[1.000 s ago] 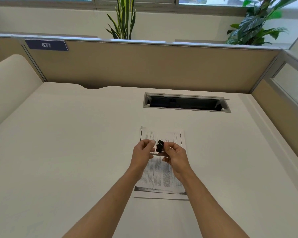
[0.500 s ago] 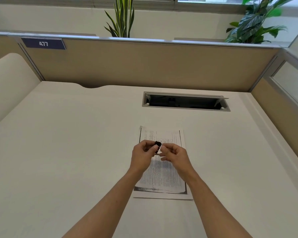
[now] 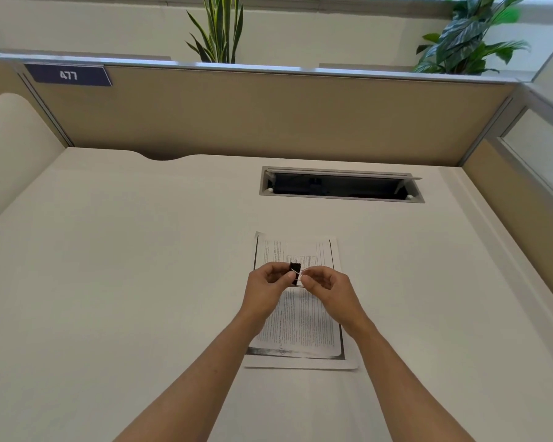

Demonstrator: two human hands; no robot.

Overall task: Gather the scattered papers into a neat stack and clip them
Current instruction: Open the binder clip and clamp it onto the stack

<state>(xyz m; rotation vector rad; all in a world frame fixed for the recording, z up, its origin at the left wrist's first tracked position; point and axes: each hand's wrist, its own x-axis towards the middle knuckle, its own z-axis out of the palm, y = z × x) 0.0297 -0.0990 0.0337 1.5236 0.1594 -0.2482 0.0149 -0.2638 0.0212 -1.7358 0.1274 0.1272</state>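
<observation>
Both hands pinch the black binder clip [image 3: 295, 273] between them, held in the air just above the papers [image 3: 300, 320]. The left hand [image 3: 266, 287] curls its thumb and fingers round the clip's black body, while the right hand [image 3: 328, 287] nips the thin wire handles between thumb and forefinger. A second ago the clip sat a little more exposed between the fingertips, with the hands slightly apart; half a second ago the hands closed in on it, and now the wire arms show as pale lines running toward the right fingertips. My reading is that the person is folding the handles out so the clip can be squeezed open. Whether its mouth is open I cannot tell; it is too small here.

Under the hands the papers lie on the white desk [image 3: 125, 282], already gathered into one pile, though a lower sheet pokes out along the near and right edges, so the stack is not quite square. No clip is on them yet, so the clipping step is what remains.

Farther off is the cable slot [image 3: 340, 185] set in the desk, then the tan partition [image 3: 268, 116] with its number plate [image 3: 68, 75], and two plants [image 3: 219, 30] behind it.
</observation>
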